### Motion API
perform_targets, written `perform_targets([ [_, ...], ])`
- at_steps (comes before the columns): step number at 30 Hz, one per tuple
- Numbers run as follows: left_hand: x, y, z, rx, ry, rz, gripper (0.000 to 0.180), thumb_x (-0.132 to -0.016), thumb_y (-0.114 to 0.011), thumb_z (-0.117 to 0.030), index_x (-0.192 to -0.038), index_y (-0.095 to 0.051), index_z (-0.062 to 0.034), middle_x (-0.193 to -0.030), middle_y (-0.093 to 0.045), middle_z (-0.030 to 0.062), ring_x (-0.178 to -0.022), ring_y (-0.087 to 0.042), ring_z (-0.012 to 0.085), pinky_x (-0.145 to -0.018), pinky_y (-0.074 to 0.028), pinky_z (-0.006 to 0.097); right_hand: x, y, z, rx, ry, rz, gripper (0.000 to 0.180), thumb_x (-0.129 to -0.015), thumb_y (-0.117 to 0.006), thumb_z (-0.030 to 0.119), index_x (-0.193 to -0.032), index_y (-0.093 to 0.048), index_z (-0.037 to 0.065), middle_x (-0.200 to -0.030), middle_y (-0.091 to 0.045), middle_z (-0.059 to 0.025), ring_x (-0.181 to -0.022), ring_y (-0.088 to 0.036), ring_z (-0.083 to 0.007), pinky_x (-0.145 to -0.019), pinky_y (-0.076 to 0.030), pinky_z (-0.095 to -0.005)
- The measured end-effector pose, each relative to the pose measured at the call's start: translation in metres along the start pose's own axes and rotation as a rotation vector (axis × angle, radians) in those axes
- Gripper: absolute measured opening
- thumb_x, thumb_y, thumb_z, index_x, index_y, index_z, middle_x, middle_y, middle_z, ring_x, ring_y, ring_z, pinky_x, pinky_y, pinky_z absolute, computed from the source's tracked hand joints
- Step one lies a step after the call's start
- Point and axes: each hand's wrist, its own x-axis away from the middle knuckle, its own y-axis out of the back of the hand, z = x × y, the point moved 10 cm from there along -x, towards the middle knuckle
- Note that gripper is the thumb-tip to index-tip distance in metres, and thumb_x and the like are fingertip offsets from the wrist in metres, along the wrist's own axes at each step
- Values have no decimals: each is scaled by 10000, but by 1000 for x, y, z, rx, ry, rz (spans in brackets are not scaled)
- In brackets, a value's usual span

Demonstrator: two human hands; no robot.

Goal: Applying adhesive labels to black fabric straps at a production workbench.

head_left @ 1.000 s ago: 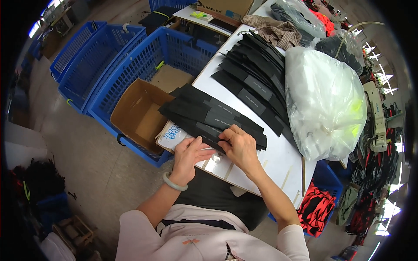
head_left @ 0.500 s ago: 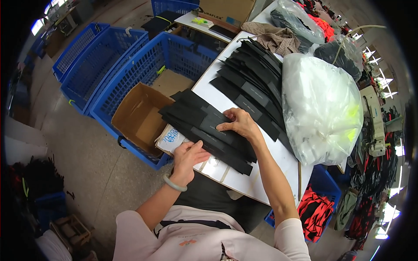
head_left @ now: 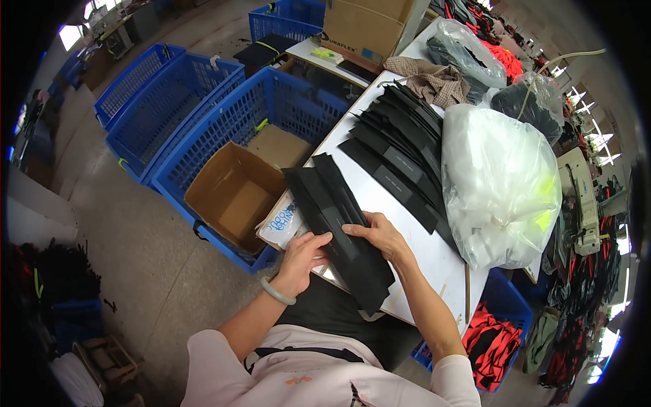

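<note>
A bundle of long black fabric strips (head_left: 349, 256), each with a small dark label, is between my hands above the near edge of the white table (head_left: 426, 275). My left hand (head_left: 300, 263), with a pale bangle on the wrist, grips its left side, thumb on top. On the right side, my right hand (head_left: 384, 237) is closed around the bundle, its thumb pressing on the upper face. The fingers underneath are partly hidden. Further back on the table, more black fabric strips (head_left: 400, 152) lie overlapping in a fanned row.
A big clear plastic bag (head_left: 498, 183) of white material sits to the right of the row. Left of the table, a blue crate (head_left: 183, 146) holds an open cardboard box (head_left: 234, 180). Red and black pieces (head_left: 489, 346) fill a crate below right. Checked cloth (head_left: 434, 81) lies at the back.
The spread strips have been gathered into a narrower bundle and turned more lengthwise toward me. My right hand has moved down to the bundle's right side, and the left now grips it.
</note>
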Motion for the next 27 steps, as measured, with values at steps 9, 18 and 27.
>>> perform_targets([
  [9,34,-39,21,74,4,332,510,-805,-692,-55,-1254,-458,7,-1109,-588,92,-1023,-592,170,-874,-499,305,87,-24,-17,-344,193,-211,392,-805,-674,35,-1157,-544,-79,-1011,-651,-140,-876,-637,-177,-768,-530,-290],
  [18,59,-17,101,407,374,492,707,-652,-857,-172,-1259,-522,-38,-1148,-621,97,-1052,-622,243,-911,-542,408,130,-44,-74,-398,73,-238,390,-833,-726,200,-1088,-562,-45,-962,-639,-114,-873,-606,-206,-773,-500,-339],
  [27,44,-44,127,451,503,626,719,-658,-820,-156,-1279,-479,-31,-1171,-595,127,-1046,-623,248,-892,-552,398,170,0,-22,746,443,-655,633,-749,-753,445,-1097,-532,-34,-958,-523,-127,-858,-485,-273,-754,-404,-402],
])
